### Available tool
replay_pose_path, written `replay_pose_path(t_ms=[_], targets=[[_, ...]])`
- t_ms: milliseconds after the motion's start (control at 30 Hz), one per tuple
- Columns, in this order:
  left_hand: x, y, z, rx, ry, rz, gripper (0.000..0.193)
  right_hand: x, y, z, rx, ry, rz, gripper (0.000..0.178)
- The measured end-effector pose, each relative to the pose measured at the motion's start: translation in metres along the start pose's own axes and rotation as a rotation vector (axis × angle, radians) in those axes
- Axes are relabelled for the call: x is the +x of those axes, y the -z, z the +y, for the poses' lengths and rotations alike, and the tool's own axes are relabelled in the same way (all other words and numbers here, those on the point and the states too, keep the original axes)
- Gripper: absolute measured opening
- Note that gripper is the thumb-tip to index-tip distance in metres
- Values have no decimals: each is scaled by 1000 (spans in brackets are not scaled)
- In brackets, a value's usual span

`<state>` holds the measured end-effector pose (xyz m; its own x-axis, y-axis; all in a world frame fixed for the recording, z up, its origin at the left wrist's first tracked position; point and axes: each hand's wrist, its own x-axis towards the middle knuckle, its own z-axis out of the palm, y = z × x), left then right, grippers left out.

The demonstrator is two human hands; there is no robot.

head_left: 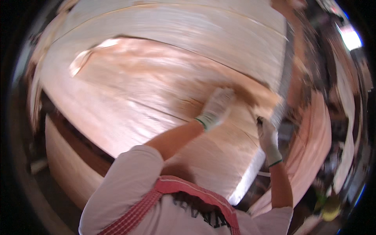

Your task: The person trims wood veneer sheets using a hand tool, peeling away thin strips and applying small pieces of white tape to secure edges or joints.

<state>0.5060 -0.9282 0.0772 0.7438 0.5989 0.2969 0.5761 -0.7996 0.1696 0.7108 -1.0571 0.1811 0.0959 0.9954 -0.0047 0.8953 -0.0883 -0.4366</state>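
Note:
A thin, pinkish-tan veneer sheet lies on a wide stack of pale sheets, its far-left end slightly curled up. My left hand, in a white glove with a green cuff, rests flat on the veneer with fingers stretched forward; motion blurs them. Near the right edge, my right hand, gloved the same way, is closed around a small dark tool. Only its dark end shows, so its exact kind cannot be told. A dark seam runs across the sheets left of my left hand.
A shiny metallic edge borders the stack on the right. Beyond it hang long pinkish veneer strips. At the lower left stands a curved wooden panel. A yellowish round object sits at the lower right.

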Motion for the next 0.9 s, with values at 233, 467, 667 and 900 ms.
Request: replay_pose_path(t_ms=[233, 467, 667, 900], targets=[[18, 71, -122, -86, 654, -233, 37, 2, -53, -12, -287, -77, -339, 25], [-67, 102, -400, 244, 633, 268, 36, 18, -41, -10, -408, -124, -609, 33], [-92, 123, -439, -135, 727, 146, 46, 187, -54, -94, -422, -98, -224, 38], [-82, 137, -439, -134, 669, 107, 87, 363, -218, -306, -364, 275, -162, 28]])
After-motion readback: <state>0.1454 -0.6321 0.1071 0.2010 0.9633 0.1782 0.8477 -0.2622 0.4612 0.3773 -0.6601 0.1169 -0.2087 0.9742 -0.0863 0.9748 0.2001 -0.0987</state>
